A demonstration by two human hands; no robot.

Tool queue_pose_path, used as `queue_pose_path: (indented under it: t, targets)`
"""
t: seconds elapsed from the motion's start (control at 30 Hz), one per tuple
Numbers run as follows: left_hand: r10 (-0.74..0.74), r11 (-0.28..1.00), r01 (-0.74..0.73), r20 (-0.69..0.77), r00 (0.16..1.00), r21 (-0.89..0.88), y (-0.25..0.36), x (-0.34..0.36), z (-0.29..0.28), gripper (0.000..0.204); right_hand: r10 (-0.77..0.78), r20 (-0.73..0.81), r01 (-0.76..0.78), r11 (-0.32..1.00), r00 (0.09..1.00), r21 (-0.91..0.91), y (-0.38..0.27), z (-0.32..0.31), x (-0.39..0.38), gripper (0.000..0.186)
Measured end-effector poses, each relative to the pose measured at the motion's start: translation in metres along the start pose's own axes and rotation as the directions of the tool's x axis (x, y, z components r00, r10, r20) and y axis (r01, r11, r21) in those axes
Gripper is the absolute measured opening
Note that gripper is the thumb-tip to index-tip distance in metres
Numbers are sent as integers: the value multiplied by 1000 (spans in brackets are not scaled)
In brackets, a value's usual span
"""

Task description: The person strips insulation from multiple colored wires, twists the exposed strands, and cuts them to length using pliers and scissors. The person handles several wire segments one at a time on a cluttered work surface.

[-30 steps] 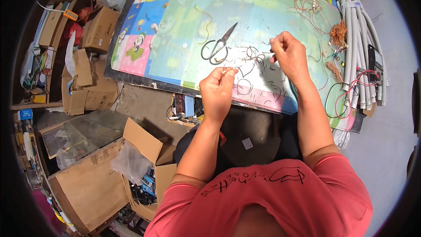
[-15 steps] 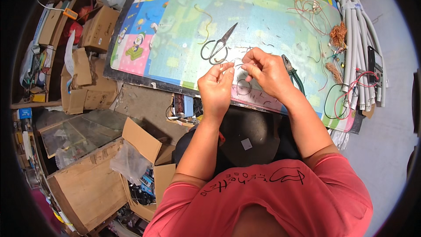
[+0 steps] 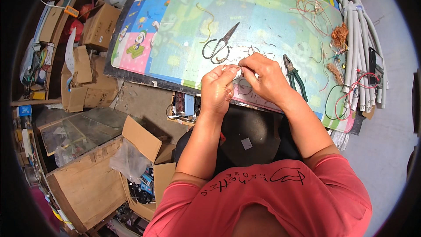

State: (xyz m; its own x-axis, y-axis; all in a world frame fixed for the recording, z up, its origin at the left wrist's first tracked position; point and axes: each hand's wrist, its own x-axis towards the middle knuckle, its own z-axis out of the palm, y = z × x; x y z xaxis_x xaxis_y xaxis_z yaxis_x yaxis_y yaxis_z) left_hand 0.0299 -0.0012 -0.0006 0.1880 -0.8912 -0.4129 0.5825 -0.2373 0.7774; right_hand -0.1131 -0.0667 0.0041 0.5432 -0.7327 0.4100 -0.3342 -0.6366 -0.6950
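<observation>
Grips both pinch one tiny thing [image 3: 239, 72], it seems; right hand [image 3: 262, 75] has joined left hand [image 3: 215, 88] mid-frame, sharing it.

Scissors [image 3: 225, 39] left of pliers [image 3: 291, 69] on table [image 3: 263, 15]; tubes [image 3: 350, 30] right; meter [image 3: 374, 65] seemingly atop tubes.

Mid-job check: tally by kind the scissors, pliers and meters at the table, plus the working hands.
Scissors: 1 pair
Pliers: 1 pair
Black meter: 1
Hands, left hand and right hand: 2
Total: 5
</observation>
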Motion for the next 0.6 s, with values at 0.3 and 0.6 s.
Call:
queue_pose_path:
  t: [0.3, 0.6]
  targets:
    - [276, 936, -269, 3, 961, 229, -7, -5, 12, 11, 38, 33, -38, 999, 999, 1, -2, -1, 0, 11]
    - [436, 821, -409, 24, 899, 399, -22, -3, 16, 10, 182, 31, -184, 982, 983, 41, -3, -6, 2, 11]
